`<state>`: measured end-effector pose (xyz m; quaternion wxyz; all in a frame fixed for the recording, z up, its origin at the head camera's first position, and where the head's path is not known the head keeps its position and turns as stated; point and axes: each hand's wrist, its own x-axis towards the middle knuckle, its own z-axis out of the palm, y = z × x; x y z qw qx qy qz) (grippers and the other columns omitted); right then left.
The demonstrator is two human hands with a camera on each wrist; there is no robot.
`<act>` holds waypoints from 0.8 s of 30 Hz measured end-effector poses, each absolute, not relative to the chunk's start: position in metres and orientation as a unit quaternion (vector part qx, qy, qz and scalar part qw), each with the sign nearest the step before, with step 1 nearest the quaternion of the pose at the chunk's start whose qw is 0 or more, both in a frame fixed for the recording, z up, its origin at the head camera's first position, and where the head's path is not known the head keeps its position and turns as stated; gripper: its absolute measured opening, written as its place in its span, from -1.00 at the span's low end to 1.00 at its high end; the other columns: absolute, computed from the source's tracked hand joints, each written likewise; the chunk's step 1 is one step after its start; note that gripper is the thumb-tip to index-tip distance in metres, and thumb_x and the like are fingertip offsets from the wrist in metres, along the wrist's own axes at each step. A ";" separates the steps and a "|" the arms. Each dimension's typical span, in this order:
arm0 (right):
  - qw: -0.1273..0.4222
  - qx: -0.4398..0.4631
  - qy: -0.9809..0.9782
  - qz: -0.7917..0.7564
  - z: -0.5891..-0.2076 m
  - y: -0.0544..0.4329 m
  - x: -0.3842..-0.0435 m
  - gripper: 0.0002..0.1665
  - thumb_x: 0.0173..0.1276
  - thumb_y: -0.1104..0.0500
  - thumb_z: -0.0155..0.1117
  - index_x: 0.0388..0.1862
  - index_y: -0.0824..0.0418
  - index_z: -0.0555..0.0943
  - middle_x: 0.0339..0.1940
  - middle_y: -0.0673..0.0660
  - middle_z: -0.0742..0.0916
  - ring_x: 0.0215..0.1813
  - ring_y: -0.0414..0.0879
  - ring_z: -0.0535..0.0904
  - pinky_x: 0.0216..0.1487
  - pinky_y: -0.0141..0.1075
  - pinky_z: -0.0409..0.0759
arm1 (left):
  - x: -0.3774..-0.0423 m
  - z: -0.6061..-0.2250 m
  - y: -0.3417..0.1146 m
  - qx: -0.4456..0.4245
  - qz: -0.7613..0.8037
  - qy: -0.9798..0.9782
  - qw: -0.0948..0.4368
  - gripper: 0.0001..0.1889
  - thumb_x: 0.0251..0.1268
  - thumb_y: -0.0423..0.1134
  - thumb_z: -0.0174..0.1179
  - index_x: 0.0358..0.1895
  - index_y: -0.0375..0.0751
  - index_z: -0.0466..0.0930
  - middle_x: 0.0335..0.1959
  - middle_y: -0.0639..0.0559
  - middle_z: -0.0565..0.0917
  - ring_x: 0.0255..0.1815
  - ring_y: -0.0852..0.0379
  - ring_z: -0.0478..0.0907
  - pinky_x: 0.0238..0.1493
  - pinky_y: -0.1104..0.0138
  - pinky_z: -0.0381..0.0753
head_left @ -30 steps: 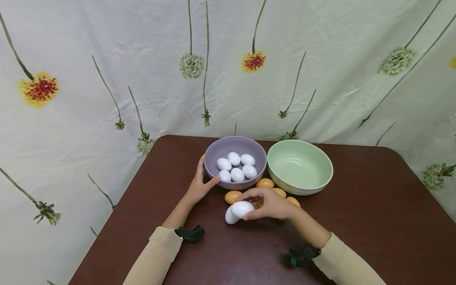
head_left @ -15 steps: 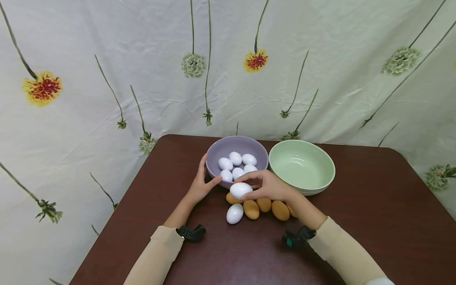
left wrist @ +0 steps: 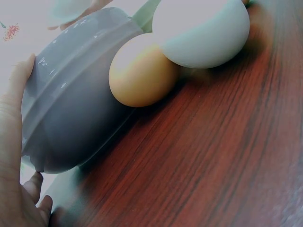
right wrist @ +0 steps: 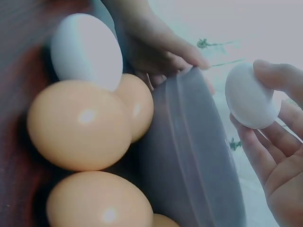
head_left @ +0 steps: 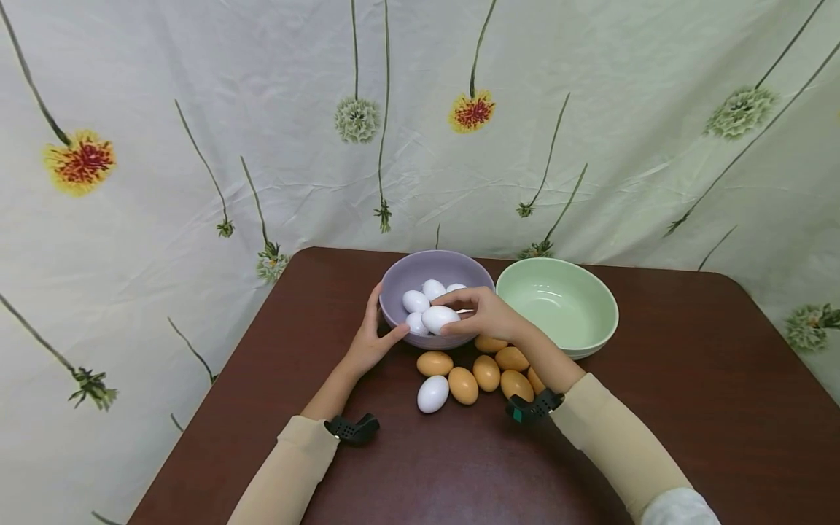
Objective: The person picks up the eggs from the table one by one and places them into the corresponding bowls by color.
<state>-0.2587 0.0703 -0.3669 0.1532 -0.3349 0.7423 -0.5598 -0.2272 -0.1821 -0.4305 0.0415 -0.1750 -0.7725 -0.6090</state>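
Head view: a right hand (head_left: 488, 313) pinches a plain white egg (head_left: 440, 320) over a purple bowl (head_left: 410, 273) gripped by the left hand (head_left: 369, 350), brown eggs (head_left: 463, 386) lying nearby

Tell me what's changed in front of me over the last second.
The right hand has moved forward, carrying the held white egg from by the loose eggs to over the near side of the purple bowl. Nothing was newly grasped or let go. The left hand stays at the purple bowl, and the green bowl stands where it was.
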 end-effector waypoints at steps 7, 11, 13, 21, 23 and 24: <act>0.126 -0.288 0.776 -0.547 -0.372 0.064 -0.276 -0.48 0.18 0.29 0.46 0.15 0.36 0.61 0.11 0.19 0.68 0.13 0.01 0.59 0.12 -0.17 0.53 | -0.225 -0.428 -0.182 -0.174 -0.610 -0.772 0.035 -0.04 0.29 -0.42 0.20 0.55 -0.32 -0.34 0.54 -0.35 -0.12 0.50 -0.31 -0.03 0.42 -0.10 -0.06; 0.109 -0.272 0.794 -0.533 -0.374 0.060 -0.283 -0.45 0.19 0.23 0.47 0.17 0.31 0.61 0.12 0.16 0.68 0.13 0.00 0.59 0.13 -0.13 0.52 | -0.225 -0.428 -0.182 -0.174 -0.611 -0.771 0.034 -0.05 0.29 -0.41 0.19 0.55 -0.33 -0.34 0.53 -0.36 -0.11 0.49 -0.33 -0.01 0.41 -0.10 -0.06; 0.102 -0.261 0.803 -0.526 -0.375 0.057 -0.286 -0.45 0.20 0.20 0.47 0.18 0.29 0.61 0.10 0.15 0.68 0.12 0.00 0.59 0.13 -0.12 0.52 | -0.225 -0.427 -0.182 -0.173 -0.610 -0.772 0.033 -0.05 0.29 -0.41 0.19 0.55 -0.33 -0.34 0.53 -0.37 -0.10 0.48 -0.33 0.00 0.41 -0.10 -0.05; 0.086 -0.214 0.842 -0.488 -0.380 0.048 -0.294 -0.48 0.21 0.13 0.47 0.15 0.25 0.63 0.07 0.16 0.69 0.10 0.02 0.60 0.07 -0.15 0.54 | -0.231 -0.437 -0.184 -0.173 -0.615 -0.769 0.027 -0.01 0.31 -0.33 0.23 0.56 -0.25 -0.36 0.55 -0.32 -0.13 0.50 -0.30 -0.02 0.41 -0.11 -0.06; 0.083 -0.207 0.848 -0.480 -0.382 0.047 -0.296 -0.48 0.22 0.14 0.46 0.15 0.26 0.63 0.07 0.17 0.69 0.09 0.03 0.60 0.04 -0.16 0.55 | -0.235 -0.446 -0.186 -0.171 -0.616 -0.768 0.029 0.00 0.32 -0.28 0.25 0.57 -0.19 -0.36 0.56 -0.26 -0.14 0.51 -0.25 -0.04 0.42 -0.10 -0.08; 0.083 -0.203 0.851 -0.477 -0.383 0.046 -0.297 -0.48 0.22 0.15 0.46 0.15 0.27 0.63 0.07 0.18 0.69 0.09 0.03 0.60 0.03 -0.17 0.55 | -0.238 -0.450 -0.187 -0.170 -0.616 -0.769 0.031 0.00 0.32 -0.25 0.26 0.57 -0.16 -0.36 0.56 -0.23 -0.13 0.52 -0.23 -0.04 0.43 -0.08 -0.09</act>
